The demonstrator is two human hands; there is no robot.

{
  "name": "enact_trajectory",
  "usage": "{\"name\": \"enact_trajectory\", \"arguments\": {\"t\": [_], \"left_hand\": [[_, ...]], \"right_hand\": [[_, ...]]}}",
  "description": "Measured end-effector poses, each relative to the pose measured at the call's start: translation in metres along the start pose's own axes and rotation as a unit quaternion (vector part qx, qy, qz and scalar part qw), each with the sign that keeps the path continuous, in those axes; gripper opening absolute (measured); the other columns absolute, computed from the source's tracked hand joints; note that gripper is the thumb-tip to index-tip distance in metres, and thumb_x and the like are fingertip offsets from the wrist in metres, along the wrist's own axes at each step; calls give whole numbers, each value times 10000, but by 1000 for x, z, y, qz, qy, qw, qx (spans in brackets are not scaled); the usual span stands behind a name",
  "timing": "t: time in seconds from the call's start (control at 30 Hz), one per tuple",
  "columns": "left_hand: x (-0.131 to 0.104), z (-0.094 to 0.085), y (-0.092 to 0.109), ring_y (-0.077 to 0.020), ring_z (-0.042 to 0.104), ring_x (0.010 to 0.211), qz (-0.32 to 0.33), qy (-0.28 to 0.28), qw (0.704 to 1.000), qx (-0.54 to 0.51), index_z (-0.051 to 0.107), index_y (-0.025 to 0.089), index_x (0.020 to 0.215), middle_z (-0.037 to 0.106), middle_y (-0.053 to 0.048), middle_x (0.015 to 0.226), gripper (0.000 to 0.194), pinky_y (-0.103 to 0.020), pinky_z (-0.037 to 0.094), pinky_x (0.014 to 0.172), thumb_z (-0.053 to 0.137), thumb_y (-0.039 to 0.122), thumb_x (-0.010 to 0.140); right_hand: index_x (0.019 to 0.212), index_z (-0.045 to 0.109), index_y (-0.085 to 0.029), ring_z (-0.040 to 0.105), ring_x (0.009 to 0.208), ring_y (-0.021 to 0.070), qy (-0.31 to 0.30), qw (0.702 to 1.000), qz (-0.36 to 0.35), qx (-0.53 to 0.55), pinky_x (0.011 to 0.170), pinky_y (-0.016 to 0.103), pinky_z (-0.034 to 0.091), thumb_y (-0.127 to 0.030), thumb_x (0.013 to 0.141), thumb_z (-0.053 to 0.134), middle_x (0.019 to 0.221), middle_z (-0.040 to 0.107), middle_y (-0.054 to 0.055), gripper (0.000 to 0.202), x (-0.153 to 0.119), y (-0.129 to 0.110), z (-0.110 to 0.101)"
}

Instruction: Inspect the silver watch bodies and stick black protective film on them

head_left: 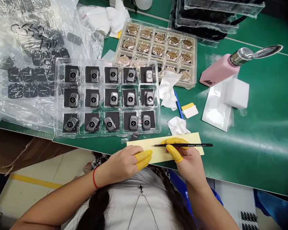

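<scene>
My right hand [186,156], with yellow finger cots on its thumb and at least one finger, grips black tweezers [180,145]. Their fine tips point left over a pale yellow paper strip [189,140] at the table's front edge. My left hand [128,159] rests at the strip's left end, two fingers in yellow cots pressed together over it. Its thumb is hidden, so anything pinched there cannot be made out. Just beyond the hands lies a clear plastic tray [120,110] with rows of dark smartwatches [114,99], back sides up, on black cards.
Behind stands a second tray [193,68] of round gold watch cases. Right of the trays are crumpled white wipes [169,89], a blue stick [179,105], a pink bottle [218,72] and a white foam block [237,92]. Plastic bags [38,102] of black pieces cover the left.
</scene>
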State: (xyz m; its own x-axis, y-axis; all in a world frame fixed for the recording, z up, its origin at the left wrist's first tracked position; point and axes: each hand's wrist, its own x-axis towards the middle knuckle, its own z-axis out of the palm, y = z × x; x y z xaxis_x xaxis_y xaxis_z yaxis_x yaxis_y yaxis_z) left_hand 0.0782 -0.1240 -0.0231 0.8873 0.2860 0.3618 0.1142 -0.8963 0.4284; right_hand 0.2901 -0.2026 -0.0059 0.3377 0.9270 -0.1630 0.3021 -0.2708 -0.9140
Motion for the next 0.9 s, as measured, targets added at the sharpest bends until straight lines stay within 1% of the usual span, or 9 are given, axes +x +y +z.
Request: {"name": "enact_trajectory", "arguments": {"t": [0.33,0.47,0.63,0.7,0.73,0.77,0.8,0.87,0.9], "left_hand": [[3,-3,1,-217,630,896,-1,21,1000,-8,637,127,1080,744,-64,959,203,-324,553,709,534,150,907],[3,-2,0,-220,617,929,-13,11,999,-39,636,147,1099,735,-77,961,222,-337,548,744,531,143,904],[4,0,2,-188,614,922,-62,-23,991,-117,664,204,1040,720,-83,932,211,-329,538,813,493,165,922],[4,-5,2,-168,617,871,-53,-7,992,-111,665,209,978,717,-66,919,180,-312,529,809,500,171,917],[3,-10,2,-158,616,841,-54,21,994,-92,658,212,951,715,-51,903,159,-305,520,804,510,170,911],[2,-17,1,-149,612,813,-69,62,994,-63,649,217,927,709,-34,881,134,-303,510,800,527,169,901],[0,-26,0,-148,607,801,-106,109,988,-23,640,222,911,700,-23,869,106,-311,497,805,551,170,886],[-4,-45,-4,-182,598,844,-229,178,954,81,638,223,922,678,-33,897,79,-366,467,834,602,199,855],[-6,-54,-6,-218,588,893,-292,178,929,138,646,215,947,664,-58,947,107,-408,450,849,619,236,846]], "right_hand": [[701,684,-202,670,744,183,-8,1000,1,10,697,299,562,-307,807,643,776,708,38,155,2,3,1],[694,685,-203,663,732,182,13,999,8,28,686,302,555,-314,820,639,765,705,37,175,0,-1,3],[695,674,-199,643,715,187,52,993,33,97,696,316,533,-340,814,671,702,674,30,185,-4,4,0],[687,667,-201,637,744,188,69,991,31,106,734,316,515,-338,810,683,709,665,25,185,-4,8,-1],[682,663,-202,635,752,186,78,991,32,106,752,315,507,-335,808,688,710,660,20,185,-3,9,-1],[682,661,-203,633,756,183,85,990,34,104,767,315,502,-335,809,690,706,656,16,186,-3,10,-1],[689,661,-204,633,757,181,89,990,36,104,779,315,499,-337,812,689,698,651,11,183,-3,10,0],[710,662,-205,633,749,175,90,989,44,106,785,313,499,-344,822,679,689,647,6,179,-2,9,1],[719,662,-205,633,740,174,89,989,47,109,779,313,501,-348,824,676,683,646,5,178,-1,7,1]]}}
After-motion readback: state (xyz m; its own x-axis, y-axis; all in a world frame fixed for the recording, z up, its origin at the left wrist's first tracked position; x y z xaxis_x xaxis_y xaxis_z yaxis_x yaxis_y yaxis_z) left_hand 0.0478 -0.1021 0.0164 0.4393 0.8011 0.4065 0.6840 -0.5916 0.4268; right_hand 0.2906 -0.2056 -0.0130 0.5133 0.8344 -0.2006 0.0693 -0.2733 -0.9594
